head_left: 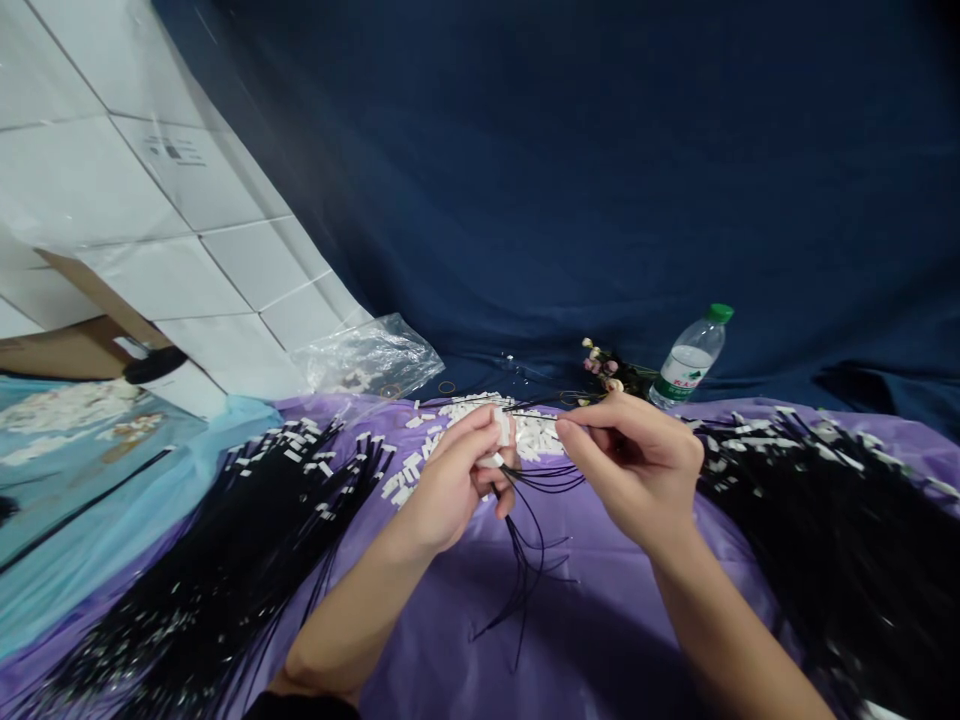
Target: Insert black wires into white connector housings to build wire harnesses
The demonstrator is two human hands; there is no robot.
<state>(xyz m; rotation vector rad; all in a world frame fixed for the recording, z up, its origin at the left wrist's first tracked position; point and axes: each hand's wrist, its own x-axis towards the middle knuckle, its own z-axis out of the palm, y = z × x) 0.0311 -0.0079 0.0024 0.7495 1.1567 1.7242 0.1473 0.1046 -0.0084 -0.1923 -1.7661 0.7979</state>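
Between the thumb and fingers of my left hand [459, 465] is a small white plastic connector [502, 428]. A second white connector [491, 461] sits lower in the same hand, with several thin black wires [529, 560] trailing from it and hanging down over the purple cloth. My right hand [637, 455] pinches a thin black wire [534, 415] whose far end points at the upper connector. Whether that wire's tip is inside the connector I cannot tell. Behind both hands lies a pile of loose white connectors [544, 436].
Bundles of black wires with white connectors lie at left [225, 540] and right [840, 540] on the purple cloth [600, 620]. A green-capped bottle [686, 365], small flowers [600, 365] and a clear plastic bag [375, 355] stand behind, before a dark blue curtain [562, 180].
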